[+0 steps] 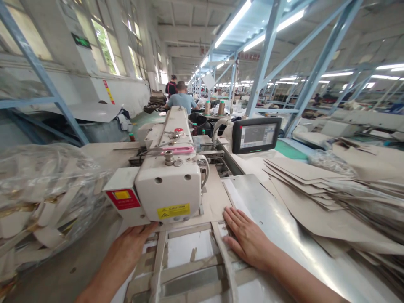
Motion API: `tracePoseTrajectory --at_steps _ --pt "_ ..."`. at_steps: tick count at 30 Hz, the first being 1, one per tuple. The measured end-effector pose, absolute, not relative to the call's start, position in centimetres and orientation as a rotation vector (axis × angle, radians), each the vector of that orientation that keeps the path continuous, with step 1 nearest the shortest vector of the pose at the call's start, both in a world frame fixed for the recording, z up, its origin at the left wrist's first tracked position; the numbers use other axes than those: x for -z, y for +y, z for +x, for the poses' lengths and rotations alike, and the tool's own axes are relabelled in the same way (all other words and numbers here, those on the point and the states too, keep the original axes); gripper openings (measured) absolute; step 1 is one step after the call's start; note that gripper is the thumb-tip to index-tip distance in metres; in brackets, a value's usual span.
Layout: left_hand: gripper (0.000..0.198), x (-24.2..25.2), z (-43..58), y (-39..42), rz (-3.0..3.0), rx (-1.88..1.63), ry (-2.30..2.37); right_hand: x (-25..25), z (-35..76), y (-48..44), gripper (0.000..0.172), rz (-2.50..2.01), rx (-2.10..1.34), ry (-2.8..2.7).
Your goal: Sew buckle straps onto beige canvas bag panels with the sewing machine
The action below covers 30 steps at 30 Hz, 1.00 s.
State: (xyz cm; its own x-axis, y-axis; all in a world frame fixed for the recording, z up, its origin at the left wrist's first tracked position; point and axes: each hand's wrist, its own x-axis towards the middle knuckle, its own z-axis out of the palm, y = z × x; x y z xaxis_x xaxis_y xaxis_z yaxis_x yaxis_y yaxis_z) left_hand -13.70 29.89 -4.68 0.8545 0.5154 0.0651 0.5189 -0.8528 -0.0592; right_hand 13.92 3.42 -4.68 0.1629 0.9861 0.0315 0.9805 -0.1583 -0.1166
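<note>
A white industrial sewing machine [168, 181] with a yellow caution label stands in front of me. Flat beige fabric [216, 191] lies under its head and reaches out to the right. My right hand [243, 233] rests palm down at the fabric's front right edge, fingers stretched forward. My left hand [132, 242] lies low at the left of the machine head, its fingertips partly hidden beneath the head. Between my hands is a flat frame [195, 269] with beige and grey strips across white sheets. Two beige straps run along it towards me.
At the left is a clear plastic bag [57, 185] of strap pieces. Stacked beige fabric panels [315, 193] lie at the right, beside a shiny metal plate [268, 210]. A control screen [257, 134] stands behind the plate. Two people [179, 99] are farther back.
</note>
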Motion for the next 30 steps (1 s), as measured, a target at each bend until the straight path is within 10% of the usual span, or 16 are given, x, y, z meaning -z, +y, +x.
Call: tracePoseTrajectory --at_steps 11,30 --pt "0.055 5.9 -15.2 31.1 -3.169 0.383 -0.615 6.2 12.9 3.2 0.054 -2.362 0.388 -1.791" --pt "0.053 0.2 -13.3 24.2 -2.881 -0.05 -0.787 6.3 12.9 5.2 0.046 -2.282 0.763 -1.987"
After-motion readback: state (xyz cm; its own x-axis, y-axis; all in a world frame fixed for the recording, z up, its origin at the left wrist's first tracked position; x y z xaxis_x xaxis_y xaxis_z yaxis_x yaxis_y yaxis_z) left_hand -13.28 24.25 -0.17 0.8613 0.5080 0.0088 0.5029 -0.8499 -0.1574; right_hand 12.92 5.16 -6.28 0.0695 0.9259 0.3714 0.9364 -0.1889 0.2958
